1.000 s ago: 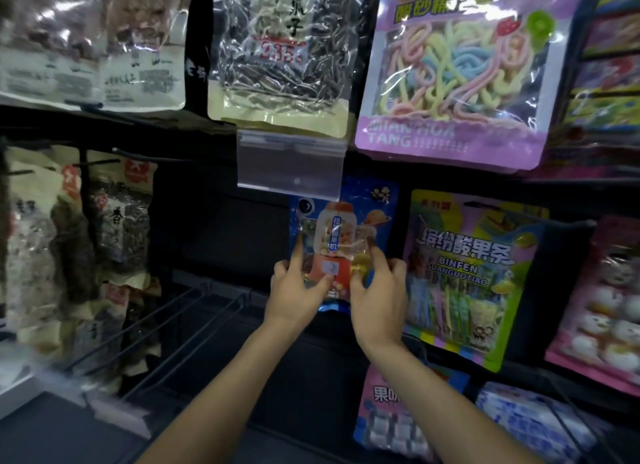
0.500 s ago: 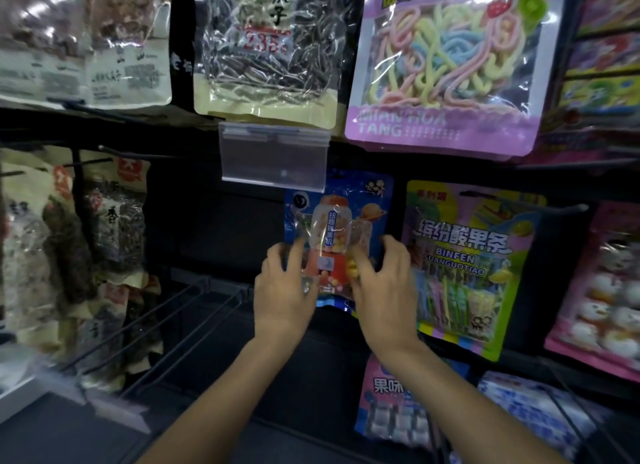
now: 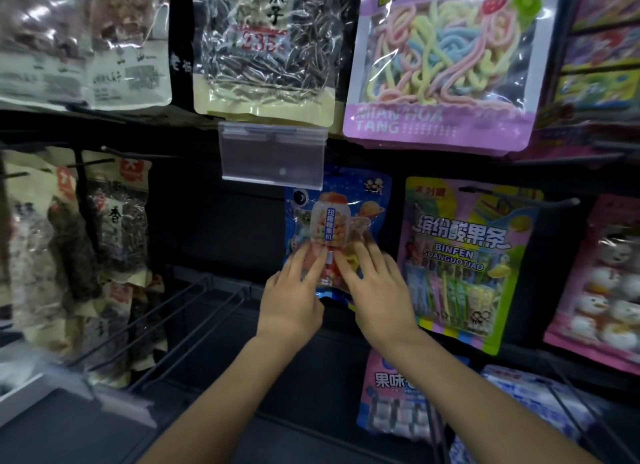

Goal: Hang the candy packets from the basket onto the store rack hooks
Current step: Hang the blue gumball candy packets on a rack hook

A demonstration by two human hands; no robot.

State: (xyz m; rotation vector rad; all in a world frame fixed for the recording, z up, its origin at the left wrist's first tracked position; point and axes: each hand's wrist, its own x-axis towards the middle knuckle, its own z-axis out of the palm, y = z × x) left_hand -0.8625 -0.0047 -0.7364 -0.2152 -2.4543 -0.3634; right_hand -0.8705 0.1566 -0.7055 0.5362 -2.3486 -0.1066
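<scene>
A blue candy packet (image 3: 337, 217) with a gumball-machine picture hangs in the middle row of the rack, its top hidden behind a clear price-tag holder (image 3: 272, 157). My left hand (image 3: 294, 290) lies flat against the packet's lower left with straight fingers. My right hand (image 3: 374, 287) lies against its lower right, fingers spread and straight. Neither hand curls round the packet. The basket is out of view.
A yellow-pink sour strip packet (image 3: 464, 259) hangs just right of my right hand. A purple cotton candy bag (image 3: 440, 65) and a seed bag (image 3: 266, 51) hang above. Bare wire hooks (image 3: 187, 311) jut out at lower left. More packets (image 3: 394, 397) hang below.
Both hands let go of their grip on the blue packet and slid down it; their fingers now lie flat on its lower part. The view has shifted slightly.
</scene>
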